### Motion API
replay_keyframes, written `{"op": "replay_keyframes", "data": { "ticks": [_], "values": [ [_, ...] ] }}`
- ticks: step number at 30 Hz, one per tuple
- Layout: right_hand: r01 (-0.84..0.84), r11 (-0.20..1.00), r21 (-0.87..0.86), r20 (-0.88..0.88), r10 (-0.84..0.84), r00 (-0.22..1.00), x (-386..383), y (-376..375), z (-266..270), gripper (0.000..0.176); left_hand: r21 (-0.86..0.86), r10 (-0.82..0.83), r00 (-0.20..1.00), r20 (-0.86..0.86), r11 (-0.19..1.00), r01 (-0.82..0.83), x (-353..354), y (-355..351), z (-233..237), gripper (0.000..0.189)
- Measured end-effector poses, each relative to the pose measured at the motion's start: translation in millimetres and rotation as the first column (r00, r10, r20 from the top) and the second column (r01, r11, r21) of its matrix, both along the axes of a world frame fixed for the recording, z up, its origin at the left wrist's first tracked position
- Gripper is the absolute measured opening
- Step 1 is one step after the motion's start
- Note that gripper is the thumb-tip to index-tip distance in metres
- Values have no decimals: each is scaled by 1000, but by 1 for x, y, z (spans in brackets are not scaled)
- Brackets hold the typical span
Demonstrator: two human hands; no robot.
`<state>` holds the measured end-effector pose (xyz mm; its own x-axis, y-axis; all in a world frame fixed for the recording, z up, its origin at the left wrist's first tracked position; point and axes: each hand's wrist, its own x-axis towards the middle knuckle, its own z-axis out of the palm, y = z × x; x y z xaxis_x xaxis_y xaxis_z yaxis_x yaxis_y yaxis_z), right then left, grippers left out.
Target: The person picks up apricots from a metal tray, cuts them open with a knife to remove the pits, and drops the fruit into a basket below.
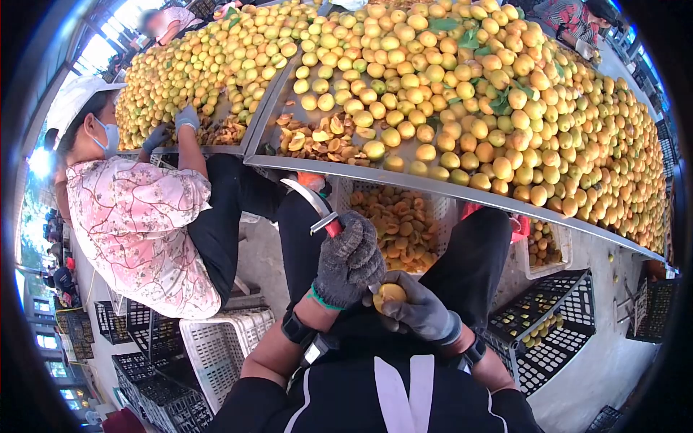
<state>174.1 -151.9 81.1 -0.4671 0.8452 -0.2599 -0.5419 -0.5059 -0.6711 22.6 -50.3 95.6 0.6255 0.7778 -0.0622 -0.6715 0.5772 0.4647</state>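
We've got the left hand closed round a curved knife with a red handle, blade pointing up and left. Right hand grips one fruit over our lap, just beside the left fist. Metal sliver between them, can't tell what. Table ahead holds whole fruit, plus cut pieces near our edge. White crate of cut fruit sits below, between our knees. Co-worker sits to our left, gloved hands at the pile.
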Motion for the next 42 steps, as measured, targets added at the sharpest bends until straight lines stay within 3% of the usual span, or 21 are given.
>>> {"op": "replay_keyframes", "data": {
  "ticks": [4,6,7,9,11,12,14,18,19,20,22,24,27,30,32,34,37,38,39,41,42],
  "values": [
    [40,999,-34,140,-35,990,2,5,0,41,38,67,993,-95,997,-64,8,6,7,12],
    [64,998,-14,192,-60,980,1,6,4,42,103,267,949,-166,962,-253,14,6,16,9],
    [90,996,8,184,-90,979,-2,6,5,41,148,155,988,-13,977,-151,9,12,8,9],
    [116,993,33,176,-120,977,-3,6,4,40,159,170,985,-18,974,-165,11,7,11,8],
    [170,982,-83,-83,-177,981,-7,1,-5,39,83,212,975,-61,975,-206,11,2,9,4],
    [167,982,-84,-83,-173,981,-7,0,-9,39,81,215,975,-61,974,-209,10,2,7,4],
    [56,985,-163,-334,-108,936,-7,-2,-14,38,140,97,991,91,984,-110,7,2,1,3],
    [107,976,-190,-216,-148,965,-14,0,-10,35,90,146,989,-30,986,-143,6,-9,0,4],
    [138,990,-17,109,-135,985,-17,1,-9,35,79,184,972,-143,982,-174,8,-15,-2,5],
    [110,982,155,418,-166,893,-19,2,-8,35,69,216,942,-257,976,-205,8,-17,-3,6],
    [79,977,197,451,-161,878,-17,4,-7,36,80,178,969,-170,983,-167,4,-10,-13,6],
    [46,970,239,488,-160,858,-12,4,-8,38,56,146,989,20,988,-147,5,-4,-17,6],
    [51,949,312,413,-184,892,-9,5,-16,42,-40,156,987,22,987,-156,8,-2,-12,7],
    [65,889,453,429,-282,858,-10,4,-15,45,-89,135,990,51,987,-130,9,0,-7,7],
    [90,739,668,442,-491,751,-11,8,-13,45,-90,125,990,64,989,-119,10,2,-6,8],
    [110,733,671,410,-490,769,-12,7,-18,46,-207,104,985,136,975,-75,11,6,-10,10],
    [145,758,636,373,-466,802,-10,13,-15,45,-254,119,982,150,964,-78,11,10,-12,10],
    [160,788,595,367,-443,818,-9,16,-13,43,-252,120,981,153,964,-79,11,11,-11,10],
    [157,787,597,369,-443,817,-9,19,-14,43,-161,196,977,85,970,-180,13,13,-6,9],
    [303,939,164,126,-324,938,-11,24,-18,39,-64,275,961,26,960,-273,13,16,-2,8],
    [303,938,167,127,-326,937,-10,27,-17,39,13,375,927,14,927,-375,10,19,3,7]
  ]
}}
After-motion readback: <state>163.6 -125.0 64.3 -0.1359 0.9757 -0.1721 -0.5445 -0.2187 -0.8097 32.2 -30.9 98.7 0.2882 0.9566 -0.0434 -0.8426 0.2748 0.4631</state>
